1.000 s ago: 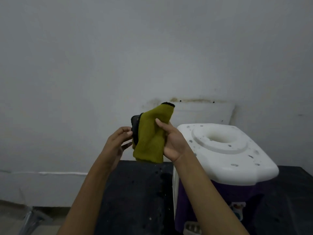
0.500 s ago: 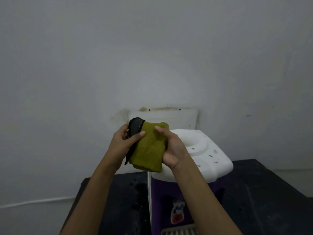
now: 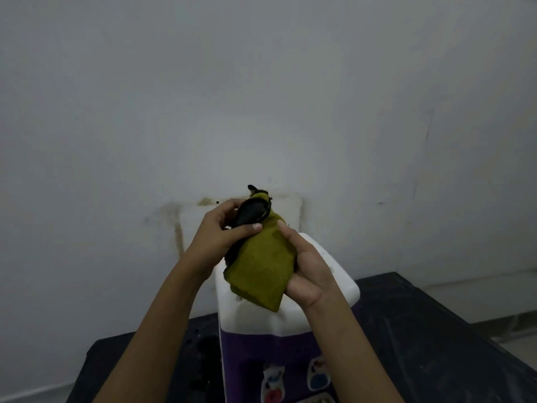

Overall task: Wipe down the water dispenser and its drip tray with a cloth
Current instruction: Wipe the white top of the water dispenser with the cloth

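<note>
Cloth (image 3: 261, 266): olive-yellow, folded into a thick pad, with black fabric showing at its upper end. It is held over the white top of the water dispenser (image 3: 252, 318); whether its lower corner touches that top cannot be told.

Left hand (image 3: 216, 239): grip closed round the black upper end, thumb laid across the front.

Right hand (image 3: 308, 274): grip closed on the cloth's right edge, fingers behind, thumb in front.

Dispenser: white top, purple body, standing on a black surface (image 3: 421, 330).
</note>
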